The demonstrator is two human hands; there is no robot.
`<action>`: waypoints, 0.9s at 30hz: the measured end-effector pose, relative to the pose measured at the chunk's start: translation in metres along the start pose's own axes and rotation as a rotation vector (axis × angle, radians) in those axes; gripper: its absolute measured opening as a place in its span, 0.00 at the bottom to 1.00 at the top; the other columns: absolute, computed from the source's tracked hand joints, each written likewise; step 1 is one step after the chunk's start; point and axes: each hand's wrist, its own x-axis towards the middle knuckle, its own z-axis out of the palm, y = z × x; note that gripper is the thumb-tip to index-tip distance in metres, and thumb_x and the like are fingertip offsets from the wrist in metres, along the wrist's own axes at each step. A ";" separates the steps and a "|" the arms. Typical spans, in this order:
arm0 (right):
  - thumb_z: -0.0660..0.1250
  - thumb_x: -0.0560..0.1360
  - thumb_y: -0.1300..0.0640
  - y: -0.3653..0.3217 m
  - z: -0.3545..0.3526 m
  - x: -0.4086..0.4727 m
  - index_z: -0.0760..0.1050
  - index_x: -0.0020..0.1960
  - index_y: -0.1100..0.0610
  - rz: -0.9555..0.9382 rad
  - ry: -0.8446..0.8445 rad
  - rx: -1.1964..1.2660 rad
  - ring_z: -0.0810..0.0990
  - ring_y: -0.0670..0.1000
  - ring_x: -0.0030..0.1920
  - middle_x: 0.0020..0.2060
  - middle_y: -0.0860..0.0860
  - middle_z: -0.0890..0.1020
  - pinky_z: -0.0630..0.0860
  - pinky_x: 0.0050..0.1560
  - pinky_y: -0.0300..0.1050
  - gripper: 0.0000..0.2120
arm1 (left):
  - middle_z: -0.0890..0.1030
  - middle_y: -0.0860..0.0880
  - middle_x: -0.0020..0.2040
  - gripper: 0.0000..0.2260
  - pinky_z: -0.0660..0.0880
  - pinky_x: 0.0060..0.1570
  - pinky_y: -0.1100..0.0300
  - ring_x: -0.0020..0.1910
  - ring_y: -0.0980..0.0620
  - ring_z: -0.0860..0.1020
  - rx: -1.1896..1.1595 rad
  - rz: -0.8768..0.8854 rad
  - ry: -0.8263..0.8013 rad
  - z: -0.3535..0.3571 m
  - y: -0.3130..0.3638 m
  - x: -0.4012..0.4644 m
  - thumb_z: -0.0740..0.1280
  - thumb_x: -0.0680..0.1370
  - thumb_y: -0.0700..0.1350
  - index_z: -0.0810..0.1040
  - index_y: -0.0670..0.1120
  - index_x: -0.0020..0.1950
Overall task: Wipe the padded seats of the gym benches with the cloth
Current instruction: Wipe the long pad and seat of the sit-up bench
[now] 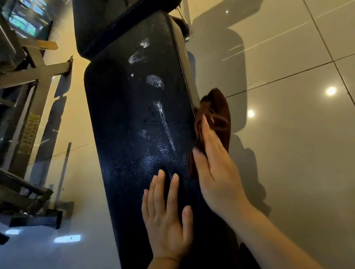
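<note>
along the right edge of the long black padded seat [141, 139], about halfway up its length, the brown cloth [217, 115] hangs bunched against the side seam. the right hand [217, 169] presses it there with fingers straight and held close together, the cloth tucked under the fingertips rather than pinched. the left hand [166, 214] lies flat on the near part of the seat, fingers a little spread, holding nothing, bracing by the look of it.

pale smears and a long whitish streak [163, 122] show on the middle and far part of the top, so i'd judge the top surface is not finished; the side edge is what is being worked now. the second pad [121, 8] at the far end looks untouched, though i can't tell for sure.

off to the left stands a metal rack frame [18, 83] on the glossy tiled floor [296, 51]. nothing lies on the seat to block the wiping except the resting left hand itself.
</note>
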 end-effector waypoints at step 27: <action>0.48 0.82 0.47 -0.006 -0.001 0.029 0.40 0.75 0.45 0.002 0.014 -0.042 0.54 0.43 0.77 0.79 0.47 0.56 0.55 0.76 0.40 0.26 | 0.58 0.45 0.77 0.25 0.51 0.75 0.49 0.78 0.51 0.54 0.022 0.003 0.028 0.002 -0.001 -0.001 0.45 0.82 0.58 0.51 0.56 0.79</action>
